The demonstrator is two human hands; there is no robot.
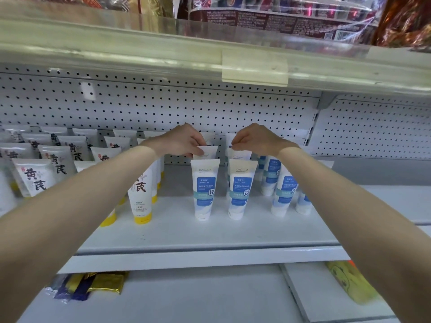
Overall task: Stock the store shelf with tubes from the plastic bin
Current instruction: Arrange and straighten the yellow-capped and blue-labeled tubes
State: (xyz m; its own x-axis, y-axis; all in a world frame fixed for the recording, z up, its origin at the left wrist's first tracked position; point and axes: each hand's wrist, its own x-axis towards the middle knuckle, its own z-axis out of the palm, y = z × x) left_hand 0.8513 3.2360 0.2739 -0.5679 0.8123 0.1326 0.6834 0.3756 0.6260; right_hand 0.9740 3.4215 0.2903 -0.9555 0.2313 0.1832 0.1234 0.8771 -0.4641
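Note:
Both arms reach onto the white shelf [210, 236]. My left hand [184, 141] pinches the top of a blue-and-white tube [206, 153] standing in the second row. My right hand [254, 138] pinches the top of another blue-and-white tube [240, 155] beside it. In front of them stand two more blue-and-white tubes [204, 190] [241, 190], cap down. Further blue tubes [283, 192] stand to the right. The plastic bin is out of view.
Several white tubes with yellow caps [142, 194] fill the shelf's left side. A pegboard back wall [163, 106] and an upper shelf edge [210, 64] close in above. On the lower shelf lie gold and blue packets [93, 284] and a yellow pack [349, 283].

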